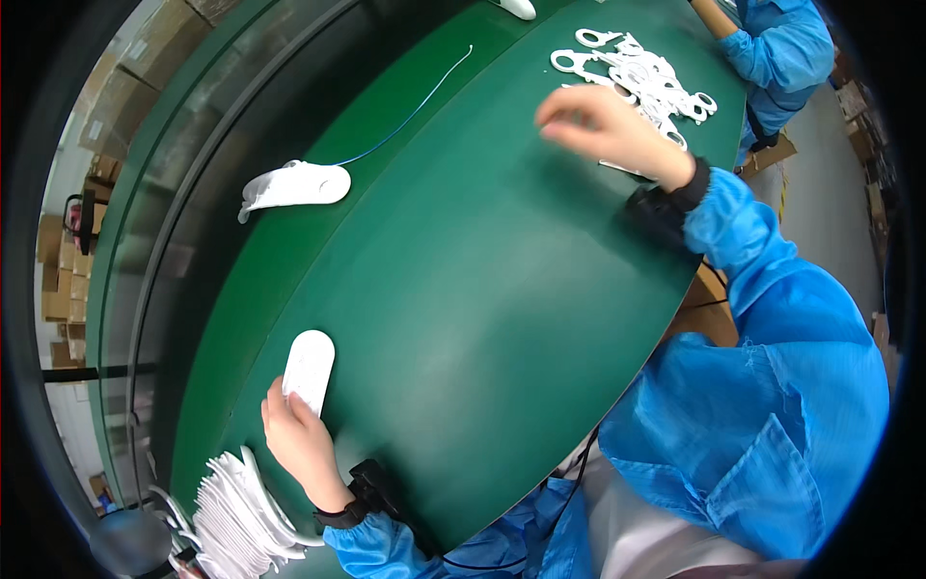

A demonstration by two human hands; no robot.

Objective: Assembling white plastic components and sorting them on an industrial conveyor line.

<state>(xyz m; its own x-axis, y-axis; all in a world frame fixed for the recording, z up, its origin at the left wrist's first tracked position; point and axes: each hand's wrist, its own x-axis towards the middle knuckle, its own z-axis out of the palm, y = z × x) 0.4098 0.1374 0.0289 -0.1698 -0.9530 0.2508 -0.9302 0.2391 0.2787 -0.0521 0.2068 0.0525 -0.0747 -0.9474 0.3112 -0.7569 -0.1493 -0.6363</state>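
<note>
My left hand [297,439] is closed on the lower end of a flat white oblong plastic piece [311,359] with rounded ends, which lies on the green table. Up at the far right, my right hand [612,130] hovers over the table, its fingers curled and smeared by motion. I see nothing between them, but cannot tell whether they pinch something small. Just beyond it lies a heap of white ring-ended plastic parts [656,82]. A black wrist strap shows on each arm.
A neat stack of white strip-like parts [241,511] sits at the near left. On the green belt beyond the table lie a white device [299,185] with a blue wire [405,123] and another white piece [519,9]. A co-worker's blue sleeve [776,48] is at the far right.
</note>
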